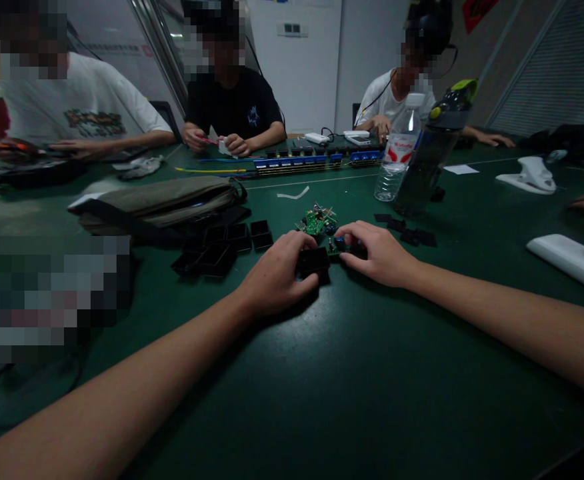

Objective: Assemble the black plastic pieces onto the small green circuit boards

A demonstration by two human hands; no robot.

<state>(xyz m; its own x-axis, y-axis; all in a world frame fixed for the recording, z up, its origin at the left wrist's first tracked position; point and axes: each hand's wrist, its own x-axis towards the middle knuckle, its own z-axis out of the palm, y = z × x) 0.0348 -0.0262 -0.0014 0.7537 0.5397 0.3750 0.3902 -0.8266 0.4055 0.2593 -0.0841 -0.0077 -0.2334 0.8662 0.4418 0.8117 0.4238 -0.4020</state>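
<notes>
My left hand (279, 275) is closed around a small black plastic box (314, 261), thumb in front and fingers behind. Close beside it on the right, my right hand (379, 253) pinches a small green circuit board (334, 251) that carries a dark blue component. The board's near end comes close to the box; whether they touch I cannot tell. Just beyond both hands lies a pile of green circuit boards (317, 220) with wire leads sticking out. Several open black boxes (217, 257) sit to the left of my left hand. Flat black pieces (412, 235) lie beyond my right hand.
A clear water bottle (398, 157) and a dark drinking bottle (429, 157) stand at the back right. A grey-brown bag (162, 203) lies at the left. Blue connector strips (297, 162) line the far side, where three people sit. White plastic devices (572, 263) rest on the right.
</notes>
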